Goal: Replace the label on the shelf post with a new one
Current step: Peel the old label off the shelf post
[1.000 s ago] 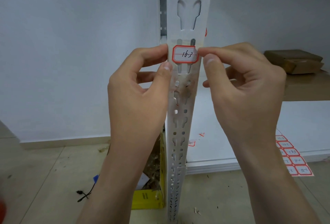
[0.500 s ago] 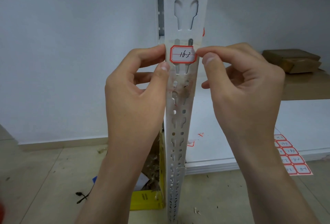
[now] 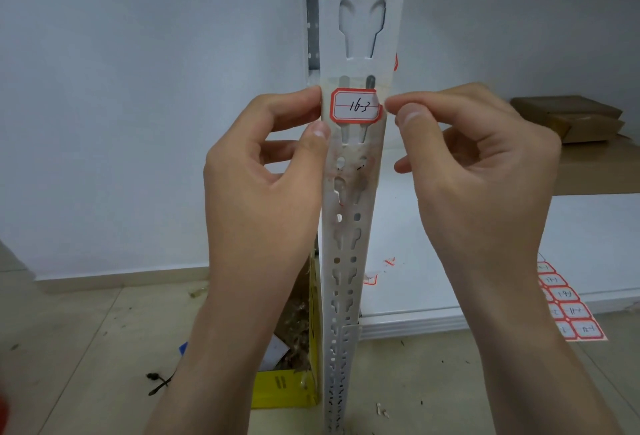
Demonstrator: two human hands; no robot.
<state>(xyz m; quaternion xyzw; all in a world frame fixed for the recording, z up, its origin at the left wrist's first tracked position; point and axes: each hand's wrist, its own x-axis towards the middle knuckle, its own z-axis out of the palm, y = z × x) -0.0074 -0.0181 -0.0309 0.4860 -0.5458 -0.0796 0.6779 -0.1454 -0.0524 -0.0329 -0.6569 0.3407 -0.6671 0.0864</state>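
Label between both hands on upright post.
Left hand pinches its left edge; right hand pinches narrowly at the lifted right corner.

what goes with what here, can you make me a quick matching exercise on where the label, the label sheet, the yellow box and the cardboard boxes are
Things:
1. label marked 16-3
2. label sheet
3. yellow box
4. cardboard boxes

Places:
A. on the floor left of the shelf post
B. on the brown shelf at far right
C. stuck on the post between both hands
D. on the white shelf edge, lower right

Pairs: 1-C, 2-D, 3-A, 4-B
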